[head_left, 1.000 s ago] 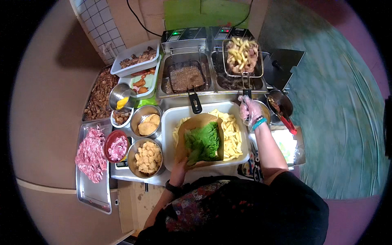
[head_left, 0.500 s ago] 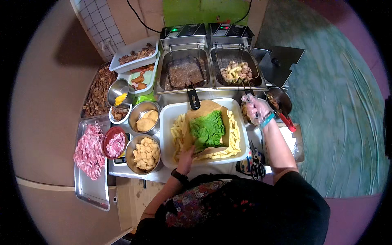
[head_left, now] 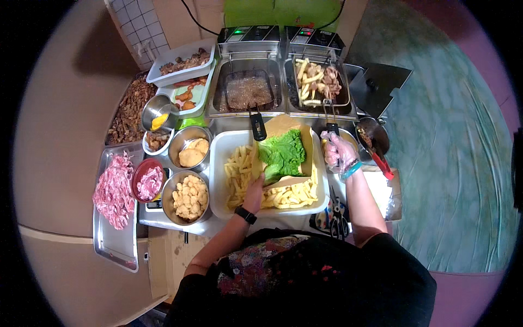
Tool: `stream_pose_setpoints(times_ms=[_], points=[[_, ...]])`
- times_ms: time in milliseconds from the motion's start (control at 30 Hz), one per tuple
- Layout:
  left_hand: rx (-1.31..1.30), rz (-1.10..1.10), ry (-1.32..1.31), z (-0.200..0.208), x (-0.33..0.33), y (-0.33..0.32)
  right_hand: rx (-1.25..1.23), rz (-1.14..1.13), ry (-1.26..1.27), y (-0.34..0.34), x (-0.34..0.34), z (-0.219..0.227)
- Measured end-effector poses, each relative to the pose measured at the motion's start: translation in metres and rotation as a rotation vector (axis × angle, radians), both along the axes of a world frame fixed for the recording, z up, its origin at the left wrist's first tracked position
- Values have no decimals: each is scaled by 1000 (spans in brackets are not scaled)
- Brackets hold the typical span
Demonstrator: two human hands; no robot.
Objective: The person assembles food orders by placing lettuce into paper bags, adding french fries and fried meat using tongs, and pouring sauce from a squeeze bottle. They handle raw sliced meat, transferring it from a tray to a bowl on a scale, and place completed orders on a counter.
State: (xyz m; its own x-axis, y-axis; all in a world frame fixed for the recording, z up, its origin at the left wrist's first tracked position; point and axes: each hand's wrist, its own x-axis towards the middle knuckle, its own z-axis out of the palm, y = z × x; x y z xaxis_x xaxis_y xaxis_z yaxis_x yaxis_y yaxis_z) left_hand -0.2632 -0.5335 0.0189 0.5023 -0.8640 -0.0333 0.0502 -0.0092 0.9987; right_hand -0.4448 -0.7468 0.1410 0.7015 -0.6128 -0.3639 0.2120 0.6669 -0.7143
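My right hand [head_left: 339, 150], in a clear plastic glove, is closed round the black handle [head_left: 330, 128] of the right fryer basket [head_left: 347, 102]. Fries and pieces of meat [head_left: 321, 80] lie in that basket, which is raised over the right fryer. Bare and wearing a watch, my left hand [head_left: 253, 194] pinches the near left edge of an open brown paper bag [head_left: 297, 182]. Green lettuce [head_left: 283, 156] fills the bag's opening. The bag rests in a white tub [head_left: 217, 197], among pale fries [head_left: 289, 197].
The left fryer basket [head_left: 257, 128] sits in bubbling oil. Steel bowls of nuggets [head_left: 190, 197] and patties [head_left: 194, 152] stand left of the tub, beyond them a tray of raw sliced meat [head_left: 113, 191]. Scissors [head_left: 339, 220] and red-handled tongs [head_left: 384, 166] lie at the right.
My right hand has lifted the right fryer basket out of the oil, and its handle has tipped down towards me. My left hand has shifted the paper bag rightward, tilting it.
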Motion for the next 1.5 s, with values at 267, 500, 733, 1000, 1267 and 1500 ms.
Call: stream_pose_setpoints(times_ms=[267, 500, 733, 1000, 1267, 1500], points=[[15, 160, -112, 24, -12, -19, -21, -4, -88, 9, -3, 0], [99, 43, 143, 9, 1, -27, 34, 96, -60, -6, -8, 11], [61, 72, 187, 14, -8, -34, 33, 123, -37, -14, -7, 15], [25, 60, 121, 32, -16, -32, -28, 149, -45, -18, -11, 8], [98, 24, -27, 11, -17, -28, -52, 85, -57, -5, -13, -1], [117, -3, -93, 30, -29, -21, -70, -14, -30, 6, -15, 10]])
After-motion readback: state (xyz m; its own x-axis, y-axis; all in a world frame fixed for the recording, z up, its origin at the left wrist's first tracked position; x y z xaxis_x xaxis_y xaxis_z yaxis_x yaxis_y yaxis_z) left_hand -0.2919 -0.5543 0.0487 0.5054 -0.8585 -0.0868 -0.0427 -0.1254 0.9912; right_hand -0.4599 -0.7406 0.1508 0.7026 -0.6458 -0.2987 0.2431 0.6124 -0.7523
